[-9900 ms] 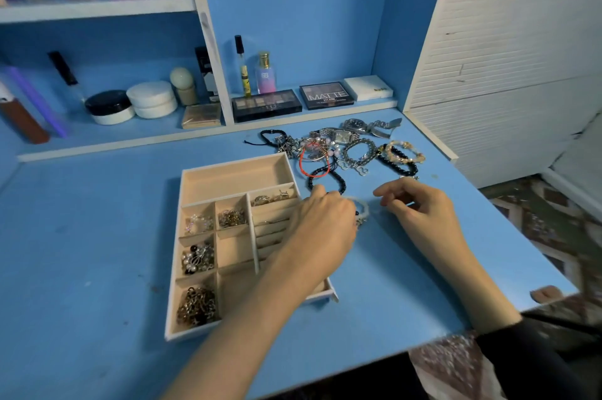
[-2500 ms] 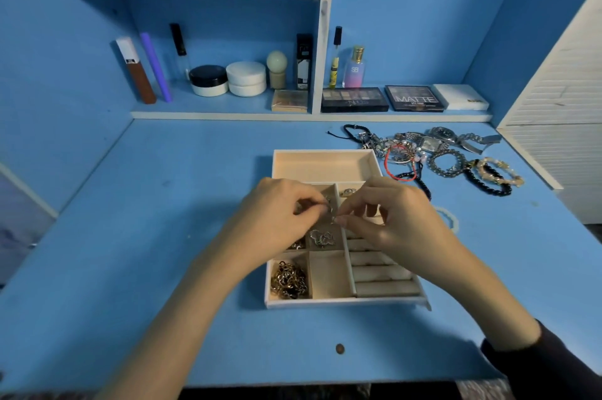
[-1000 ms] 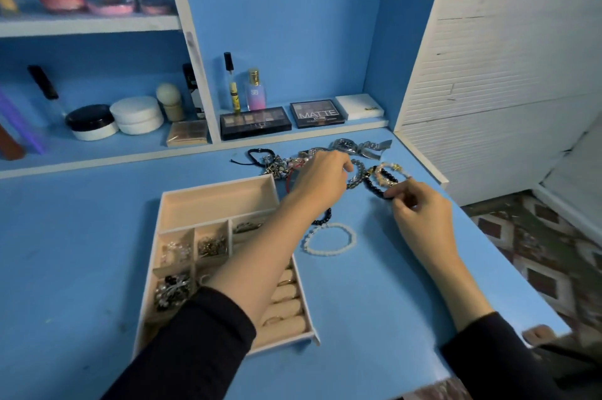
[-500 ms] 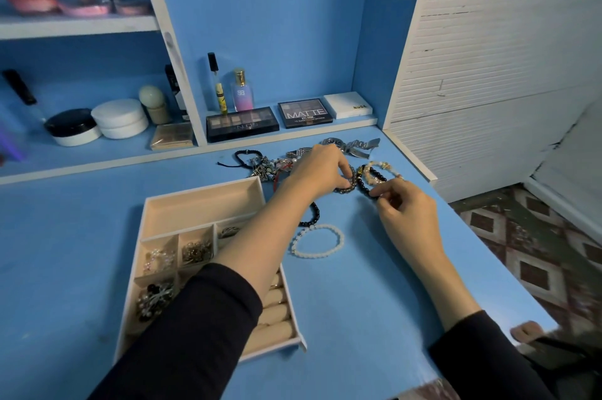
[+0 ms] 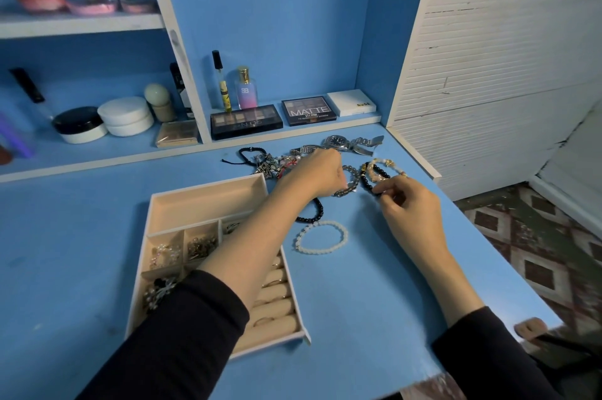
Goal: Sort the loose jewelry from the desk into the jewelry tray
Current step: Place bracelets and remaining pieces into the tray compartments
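Hands (image 5: 321, 173) nearer; tray (image 5: 208, 200) lengthwise toward shelves.

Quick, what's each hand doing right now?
Left hand: closed on the grey beaded bracelet.
Right hand: pinching the black beaded bracelet.

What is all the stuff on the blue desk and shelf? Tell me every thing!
Jewelry tray: one, beige, on desk left of the pile; small compartments hold jewelry.
White bead bracelet: one, lying alone right of tray.
Black bead bracelets: two, one by the left forearm, one at the right fingertips.
Grey bead bracelet: one, beside left hand.
Wristwatch: one, silver, back of desk.
Tangled jewelry pile: count unclear, mixed colours.
Eyeshadow palettes: two, black, lower shelf.
White box: one, right of palettes.
Perfume bottle: one, pink-blue.
Round jars: one white, one black-lidded.
Left hand: closed, in the pile.
Right hand: pinching a black bead bracelet.
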Tool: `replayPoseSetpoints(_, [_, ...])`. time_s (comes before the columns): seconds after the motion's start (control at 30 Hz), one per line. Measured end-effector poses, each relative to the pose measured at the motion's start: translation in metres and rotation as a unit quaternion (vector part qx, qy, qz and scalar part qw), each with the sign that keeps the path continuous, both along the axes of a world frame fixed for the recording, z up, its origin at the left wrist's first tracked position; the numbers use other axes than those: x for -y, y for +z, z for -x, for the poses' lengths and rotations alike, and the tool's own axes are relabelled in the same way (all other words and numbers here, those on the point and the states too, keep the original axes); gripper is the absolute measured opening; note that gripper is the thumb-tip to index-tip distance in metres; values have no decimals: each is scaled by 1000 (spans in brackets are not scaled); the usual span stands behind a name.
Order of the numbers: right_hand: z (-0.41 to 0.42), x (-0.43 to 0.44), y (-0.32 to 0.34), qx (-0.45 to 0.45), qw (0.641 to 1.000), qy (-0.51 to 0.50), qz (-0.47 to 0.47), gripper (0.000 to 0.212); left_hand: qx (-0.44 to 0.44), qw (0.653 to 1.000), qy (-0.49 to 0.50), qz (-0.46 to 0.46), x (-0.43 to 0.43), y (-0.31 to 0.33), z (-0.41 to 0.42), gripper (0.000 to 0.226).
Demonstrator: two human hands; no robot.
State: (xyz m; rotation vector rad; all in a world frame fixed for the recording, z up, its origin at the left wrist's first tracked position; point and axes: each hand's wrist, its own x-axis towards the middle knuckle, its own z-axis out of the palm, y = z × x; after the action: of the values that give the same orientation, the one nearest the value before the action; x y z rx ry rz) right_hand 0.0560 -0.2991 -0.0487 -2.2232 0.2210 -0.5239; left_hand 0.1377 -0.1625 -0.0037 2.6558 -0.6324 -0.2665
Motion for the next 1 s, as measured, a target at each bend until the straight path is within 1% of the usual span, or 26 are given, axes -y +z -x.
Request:
replayPoseSetpoints(0.07, [0, 0, 0, 0, 1000, 3, -3, 22, 16, 1000, 10, 16, -6, 0, 3, 16])
replayPoseSetpoints(0.13, [0, 0, 0, 1, 1000, 5, -1, 21, 32, 998, 26, 51, -12, 2, 7, 15])
replayPoseSetpoints(0.23, [1, -1, 1, 11, 1000, 12, -1, 21, 75, 990, 40, 114, -23, 8, 13, 8])
replayPoseSetpoints(0.33, [4, -5, 4, 34, 998, 43, 6, 19, 101, 979, 65, 167, -35, 16, 20, 6])
replayPoseSetpoints(0.43, [9, -11, 7, 44, 994, 98, 35, 14, 99, 969, 89, 210, -48, 22, 31, 6])
replayPoseSetpoints(0.53, [14, -19, 9, 13, 985, 156, 73, 9, 77, 963, 114, 234, -64, 21, 42, 16])
replayPoseSetpoints(0.6, [16, -24, 10, -8, 978, 176, 114, 14, 70, 960, 129, 238, -76, 21, 51, 20])
replayPoseSetpoints(0.7, [18, -31, 12, -34, 971, 177, 158, 20, 65, 954, 156, 249, -92, 21, 66, 18])
replayPoseSetpoints(0.83, [22, -40, 17, -46, 966, 176, 183, 7, 67, 947, 182, 257, -111, 18, 85, 16])
replayPoseSetpoints(1.0, [26, -47, 25, -58, 960, 176, 210, 7, 69, 939, 197, 274, -133, 13, 103, 19])
